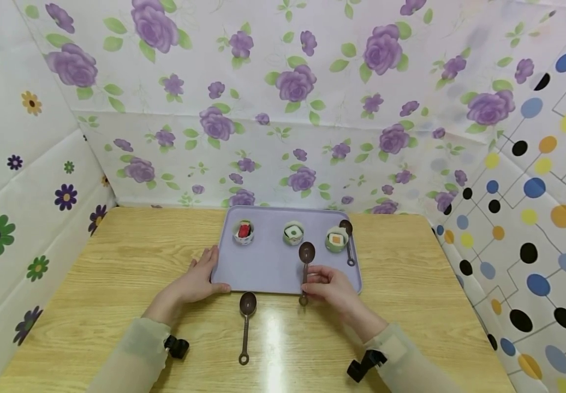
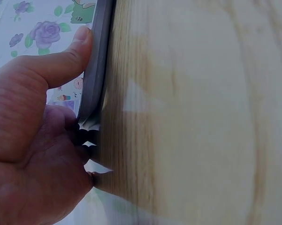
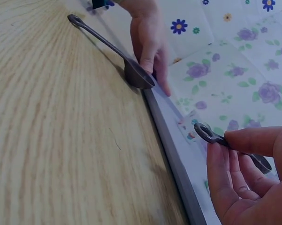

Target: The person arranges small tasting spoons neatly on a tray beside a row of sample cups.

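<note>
Purple-flowered cloth [image 1: 263, 93] hangs behind the wooden table [image 1: 130, 245], and from my remote seat I see a lilac tray [image 1: 263, 273] on it. At its near left corner the left hand [image 1: 199, 279] lies with fingers extended, thumb spread to the near edge. The right hand [image 1: 330, 285] pinches a brown spoon [image 1: 307, 253] by its handle over that edge. Another spoon [image 1: 248, 304] lies before the tray; a third spoon [image 1: 346, 225] lies beside the rightmost of three filled cups [image 1: 334, 248]

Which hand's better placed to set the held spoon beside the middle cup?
Right, most likely: the right hand pinches the spoon above the tray, close to the middle cup. The left hand is at the tray's near-left corner, farther from that cup, holding no spoon.
</note>
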Motion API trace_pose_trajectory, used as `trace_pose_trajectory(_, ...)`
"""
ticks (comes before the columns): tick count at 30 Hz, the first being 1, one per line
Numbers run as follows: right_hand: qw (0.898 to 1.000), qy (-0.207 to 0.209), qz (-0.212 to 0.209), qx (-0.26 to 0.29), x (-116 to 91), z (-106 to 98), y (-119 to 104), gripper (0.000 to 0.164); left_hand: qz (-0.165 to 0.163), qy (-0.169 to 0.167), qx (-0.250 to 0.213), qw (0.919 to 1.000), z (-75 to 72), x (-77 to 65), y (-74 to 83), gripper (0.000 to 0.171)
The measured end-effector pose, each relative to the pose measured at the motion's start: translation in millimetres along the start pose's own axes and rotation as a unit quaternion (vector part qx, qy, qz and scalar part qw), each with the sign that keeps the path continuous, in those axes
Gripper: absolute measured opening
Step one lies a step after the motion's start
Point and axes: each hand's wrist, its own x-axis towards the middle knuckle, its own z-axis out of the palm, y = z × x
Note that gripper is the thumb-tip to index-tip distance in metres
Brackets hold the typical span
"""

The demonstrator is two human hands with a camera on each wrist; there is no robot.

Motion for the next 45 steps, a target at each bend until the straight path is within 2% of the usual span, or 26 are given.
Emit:
trace_pose_trajectory(9, 0.999, 0.028, 0.000, 0.017, 10, -7, -2, 0.045, -0.009, 0.000, 0.005, 0.9999, 1.0, 0.9, 2.2, 0.120)
trace_pose_trajectory(18, 0.998, 0.066, -0.001, 0.010, 27, -13, 3, 0.043, -0.006, 0.004, 0.006, 1.0000, 0.7, 2.4, -0.6, 0.119)
trace_pose_trajectory(26, 0.994, 0.100, -0.020, -0.033, 41, -14, 6, 0.042, -0.012, -0.003, 0.006, 0.9999, -0.7, 2.2, 1.0, 0.120)
trace_pose_trajectory(32, 0.988, 0.133, -0.041, -0.069, 51, -9, 5, 0.042, -0.013, -0.005, 0.005, 0.9999, -1.2, 2.0, 1.6, 0.120)
trace_pose_trajectory(39, 0.974, 0.179, -0.081, -0.109, 61, -2, 7, 0.040, -0.009, -0.006, -0.004, 0.9999, -1.0, 0.0, 0.6, 0.122)
trace_pose_trajectory(45, 0.966, 0.192, -0.099, -0.144, 65, 2, 3, 0.037, -0.010, -0.007, -0.004, 0.9999, -0.6, -0.5, 1.1, 0.120)
